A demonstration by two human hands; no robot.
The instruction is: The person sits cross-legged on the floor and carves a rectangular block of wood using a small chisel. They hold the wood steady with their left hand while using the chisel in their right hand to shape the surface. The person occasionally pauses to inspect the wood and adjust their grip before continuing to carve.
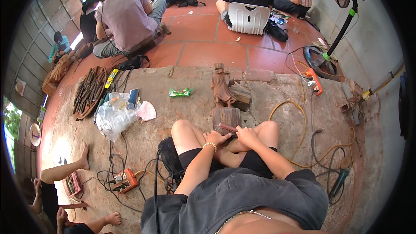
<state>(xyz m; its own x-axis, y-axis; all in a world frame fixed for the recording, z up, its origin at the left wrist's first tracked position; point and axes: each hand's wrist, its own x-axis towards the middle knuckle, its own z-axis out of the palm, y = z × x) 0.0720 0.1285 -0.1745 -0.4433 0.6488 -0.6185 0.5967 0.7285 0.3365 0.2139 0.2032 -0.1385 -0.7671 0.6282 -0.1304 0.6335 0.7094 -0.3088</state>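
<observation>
The wooden block in front of the crossed legs is the landmark here. Just beyond it is the carved figure, whose head and draped robe are already shaped; by the look of it, the main forms are done. How much fine detail is left cannot be told at this size, and the block's near end is partly hidden by the hands.

The right hand is closed around a brown rod at the block's near end. The left hand is beside it, fingers partly bent; whether it grips anything cannot be told.

Counted: one figure, one rod, and one smaller block beyond the landmark and to its right. Left of and beyond the landmark are one green packet, one phone, one pink mask and one long tray of dark rods, too many to count surely. Two orange power strips show: one left and nearer the body, one right and farther off.
</observation>
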